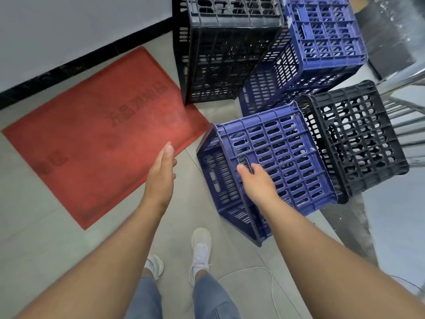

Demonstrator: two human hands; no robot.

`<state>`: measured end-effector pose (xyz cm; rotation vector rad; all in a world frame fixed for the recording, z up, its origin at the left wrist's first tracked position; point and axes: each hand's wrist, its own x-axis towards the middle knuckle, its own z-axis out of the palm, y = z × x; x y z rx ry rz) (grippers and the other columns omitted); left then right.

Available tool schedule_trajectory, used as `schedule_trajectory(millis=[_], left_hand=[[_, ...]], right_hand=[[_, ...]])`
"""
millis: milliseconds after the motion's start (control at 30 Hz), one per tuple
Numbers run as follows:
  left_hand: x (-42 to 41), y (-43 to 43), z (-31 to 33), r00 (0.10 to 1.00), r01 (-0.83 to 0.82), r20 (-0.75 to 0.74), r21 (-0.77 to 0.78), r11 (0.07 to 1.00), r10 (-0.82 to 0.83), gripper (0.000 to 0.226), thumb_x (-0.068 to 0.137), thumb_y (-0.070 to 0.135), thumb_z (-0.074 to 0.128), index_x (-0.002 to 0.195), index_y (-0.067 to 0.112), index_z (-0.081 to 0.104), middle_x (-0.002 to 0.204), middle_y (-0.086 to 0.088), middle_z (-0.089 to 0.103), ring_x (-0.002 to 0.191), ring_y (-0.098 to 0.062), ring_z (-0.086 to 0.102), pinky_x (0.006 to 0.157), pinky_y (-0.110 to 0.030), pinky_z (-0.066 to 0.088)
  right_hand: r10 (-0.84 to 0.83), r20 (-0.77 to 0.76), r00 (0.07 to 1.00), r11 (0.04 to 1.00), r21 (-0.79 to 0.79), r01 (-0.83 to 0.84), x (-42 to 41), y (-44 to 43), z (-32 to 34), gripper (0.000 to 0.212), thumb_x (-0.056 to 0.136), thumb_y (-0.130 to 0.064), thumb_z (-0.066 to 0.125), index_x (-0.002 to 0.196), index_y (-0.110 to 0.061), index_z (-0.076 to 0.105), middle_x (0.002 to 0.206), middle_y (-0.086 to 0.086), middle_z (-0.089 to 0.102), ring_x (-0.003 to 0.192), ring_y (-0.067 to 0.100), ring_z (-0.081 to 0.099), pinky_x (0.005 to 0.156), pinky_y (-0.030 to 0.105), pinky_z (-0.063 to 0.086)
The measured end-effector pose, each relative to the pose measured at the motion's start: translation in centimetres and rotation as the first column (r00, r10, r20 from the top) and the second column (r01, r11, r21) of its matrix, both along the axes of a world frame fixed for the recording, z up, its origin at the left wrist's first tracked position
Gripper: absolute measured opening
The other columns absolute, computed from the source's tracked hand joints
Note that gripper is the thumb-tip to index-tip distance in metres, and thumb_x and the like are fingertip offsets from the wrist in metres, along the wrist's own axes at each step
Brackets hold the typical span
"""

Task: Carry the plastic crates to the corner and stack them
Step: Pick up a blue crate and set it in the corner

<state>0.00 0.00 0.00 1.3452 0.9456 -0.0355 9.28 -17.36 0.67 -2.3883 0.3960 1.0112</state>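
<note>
A blue plastic crate (287, 155) lies tipped on the floor just ahead of me, its slotted bottom facing up. My right hand (257, 183) hovers over its near edge, fingers spread, holding nothing. My left hand (161, 173) is flat and open to the left of the crate, apart from it. A black crate (354, 139) sits right behind the blue one, touching it. Farther back stand a tall black crate stack (218, 54) and a tilted blue crate (326, 35) resting on another blue crate (259, 93).
A red floor mat (99, 134) lies to the left against a white wall with a black skirting (69, 63). Metal racking (404, 107) rises at the right. A thin white cable (271, 279) trails on the tiles near my white shoes (201, 249).
</note>
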Motion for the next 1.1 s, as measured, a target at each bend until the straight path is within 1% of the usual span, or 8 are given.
schedule_trajectory(millis=[67,200,400,600,800,933,1033,1100], left_hand=[[0.0,0.2,-0.2,1.000,-0.010,-0.005,0.001,1.000,0.010,0.064,0.094,0.060,0.029,0.149,0.028,0.034,0.151,0.004,0.042,0.128,-0.011,0.048,0.109,-0.040,0.039],[-0.7,0.9,-1.0,1.000,-0.021,0.003,-0.015,1.000,0.022,0.064,0.093,0.060,0.030,0.148,0.028,0.034,0.151,0.004,0.043,0.128,-0.011,0.048,0.110,-0.041,0.039],[-3.4,2.5,-4.1,0.998,-0.054,-0.022,-0.007,0.999,0.054,0.085,0.073,0.075,0.031,0.146,0.032,0.037,0.146,0.008,0.046,0.125,-0.007,0.050,0.108,-0.040,0.040],[-5.9,3.3,-6.9,0.996,-0.081,-0.041,-0.010,0.997,0.080,0.088,0.072,0.077,0.031,0.147,0.032,0.036,0.147,0.008,0.045,0.125,-0.009,0.050,0.108,-0.041,0.040],[-6.7,5.8,-10.3,0.988,-0.134,-0.078,-0.013,0.991,0.132,0.061,0.095,0.059,0.032,0.148,0.028,0.035,0.147,0.006,0.043,0.128,-0.011,0.047,0.112,-0.041,0.036],[-8.5,8.0,-11.8,0.970,-0.176,-0.164,0.040,0.984,0.180,0.060,0.097,0.057,0.032,0.149,0.027,0.034,0.155,0.005,0.035,0.141,-0.015,0.035,0.117,-0.044,0.026],[-9.8,10.0,-12.8,0.945,-0.174,-0.263,0.104,0.979,0.196,0.059,0.100,0.051,0.028,0.151,0.023,0.030,0.158,0.005,0.029,0.145,-0.015,0.026,0.119,-0.036,0.018],[-10.6,11.5,-13.7,0.917,-0.179,-0.334,0.148,0.973,0.219,0.062,0.100,0.051,0.026,0.153,0.019,0.024,0.161,-0.001,0.024,0.147,-0.020,0.022,0.118,-0.038,0.017]], right_hand=[[0.048,-0.076,0.996,0.996,-0.078,-0.054,-0.6,0.1,-1.1,0.063,0.094,-0.047,0.043,0.147,-0.015,0.031,0.148,0.014,0.041,0.132,0.036,0.040,0.103,0.046,0.036],[0.104,-0.089,0.991,0.984,-0.136,-0.116,-2.0,0.4,-3.5,0.063,0.094,-0.039,0.050,0.147,-0.013,0.027,0.147,0.016,0.042,0.131,0.038,0.042,0.103,0.049,0.038],[0.157,0.027,0.987,0.967,-0.209,-0.148,-2.2,0.5,-5.4,0.052,0.098,-0.032,0.046,0.142,-0.009,0.031,0.138,0.018,0.048,0.123,0.037,0.049,0.099,0.048,0.042],[0.182,0.194,0.964,0.957,-0.260,-0.128,-2.7,1.9,-5.7,0.051,0.099,-0.032,0.043,0.142,-0.007,0.033,0.135,0.019,0.051,0.120,0.037,0.050,0.093,0.045,0.041],[0.148,0.356,0.923,0.967,-0.247,-0.060,-0.9,3.7,-3.7,0.053,0.100,-0.039,0.035,0.145,-0.010,0.030,0.131,0.018,0.055,0.115,0.039,0.053,0.085,0.044,0.041],[0.144,0.389,0.910,0.981,-0.177,-0.080,0.5,4.2,-1.2,0.052,0.098,-0.046,0.034,0.132,-0.009,0.043,0.103,0.013,0.063,0.098,0.038,0.056,0.079,0.042,0.042],[0.178,0.388,0.905,0.983,-0.106,-0.148,1.1,5.8,0.7,0.050,0.098,-0.043,0.038,0.122,-0.001,0.052,0.103,0.018,0.060,0.096,0.034,0.053,0.074,0.035,0.032],[0.172,0.377,0.910,0.984,-0.017,-0.179,1.2,7.3,2.1,0.039,0.098,-0.038,0.041,0.103,-0.002,0.057,0.084,0.013,0.058,0.076,0.029,0.050,0.064,0.034,0.032]])
